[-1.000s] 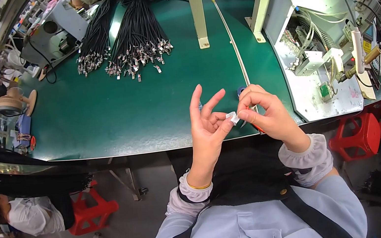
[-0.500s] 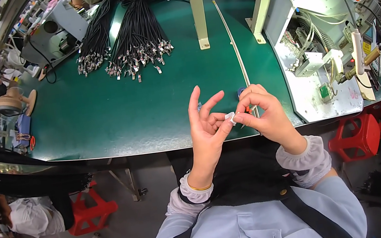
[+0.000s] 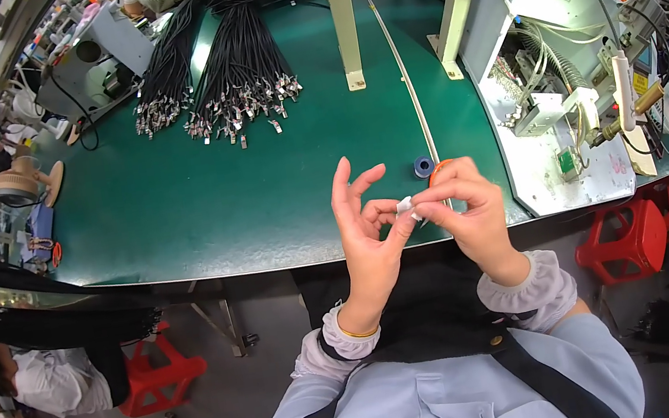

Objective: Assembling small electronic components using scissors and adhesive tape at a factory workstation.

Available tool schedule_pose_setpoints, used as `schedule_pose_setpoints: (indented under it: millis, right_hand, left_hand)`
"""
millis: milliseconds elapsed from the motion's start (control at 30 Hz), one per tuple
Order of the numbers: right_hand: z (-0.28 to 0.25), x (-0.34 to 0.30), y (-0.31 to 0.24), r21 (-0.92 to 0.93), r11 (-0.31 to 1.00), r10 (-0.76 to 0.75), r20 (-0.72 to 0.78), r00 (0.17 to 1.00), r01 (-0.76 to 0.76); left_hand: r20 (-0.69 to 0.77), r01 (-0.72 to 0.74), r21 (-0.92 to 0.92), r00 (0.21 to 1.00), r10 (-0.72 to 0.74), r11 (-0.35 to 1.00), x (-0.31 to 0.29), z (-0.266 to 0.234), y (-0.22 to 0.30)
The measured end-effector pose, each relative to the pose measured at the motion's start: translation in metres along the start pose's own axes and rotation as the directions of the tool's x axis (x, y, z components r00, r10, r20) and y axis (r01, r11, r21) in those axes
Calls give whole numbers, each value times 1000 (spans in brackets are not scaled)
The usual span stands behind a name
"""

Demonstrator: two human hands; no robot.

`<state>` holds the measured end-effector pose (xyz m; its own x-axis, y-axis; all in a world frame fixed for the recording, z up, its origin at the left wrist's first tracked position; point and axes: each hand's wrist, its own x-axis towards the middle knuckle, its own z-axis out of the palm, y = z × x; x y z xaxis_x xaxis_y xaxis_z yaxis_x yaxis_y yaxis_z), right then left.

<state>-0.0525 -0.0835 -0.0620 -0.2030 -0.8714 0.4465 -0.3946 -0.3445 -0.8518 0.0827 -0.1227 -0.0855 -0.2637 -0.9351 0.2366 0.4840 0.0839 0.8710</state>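
Note:
Both hands meet just above the front edge of the green table. Between the thumb and a finger of my left hand (image 3: 366, 230) is a small white piece (image 3: 404, 205), its exact kind too small to make out. The other fingers of that hand point up, spread apart. My right hand (image 3: 470, 209) pinches at the right side of the same white piece, thumb against forefinger. Just beyond the right fingers stands a small dark blue spool (image 3: 423, 166). An orange object (image 3: 439, 172) shows partly behind that hand.
Bundles of black cables (image 3: 238, 67) with metal connector ends lie at the far left. A white machine (image 3: 551, 87) with hoses stands on the right. Posts (image 3: 344, 24) and a thin pale strip (image 3: 406, 79) cross the green table (image 3: 262, 194). A small fan (image 3: 17, 182) sits far left.
My right hand has shifted slightly down and left, its fingers now straighter on the white piece. The blue spool shows more fully. My left hand keeps its hold, moved slightly right.

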Motion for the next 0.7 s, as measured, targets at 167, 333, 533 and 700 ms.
schedule_pose_setpoints:
  millis: [167, 333, 533, 700]
  right_hand:
    - [12, -8, 3, 336, 891, 288, 105, 952, -306]
    - [11, -13, 5, 22, 996, 82, 100, 992, -85]
    - [4, 4, 2, 234, 946, 245, -62, 968, -224]
    - [2, 10, 16, 194, 910, 339, 165, 926, -368]
  left_hand:
    - [-5, -70, 92, 997, 71, 993, -2, 0, -2]
    - [26, -130, 125, 992, 127, 984, 2, -1, -2]
    - [91, -194, 196, 980, 179, 961, 1, -7, -1]
    - [121, -119, 204, 988, 95, 972, -2, -5, 2]
